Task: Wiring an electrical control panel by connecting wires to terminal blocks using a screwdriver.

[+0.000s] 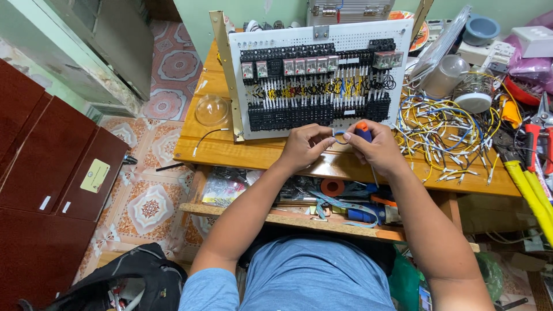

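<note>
Even, bright daylight, soft shadows only; sharp focus throughout (edges bowed by wide lens), no glare, no blur.

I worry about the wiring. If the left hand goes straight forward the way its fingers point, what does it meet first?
Probably the small blue wire at its fingertips, then the right hand holding a screwdriver. The left hand points sideways, not at the panel; depth is unclear.

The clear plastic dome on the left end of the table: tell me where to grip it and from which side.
Grip the clear dome at its rim, fingers spread around the base, coming straight down from above. It sits flat side down on the wooden table, so the smooth rounded top would probably slip in a pinch. The space around it is open; the white wiring panel stands just to its right, so approach from the left.
</note>
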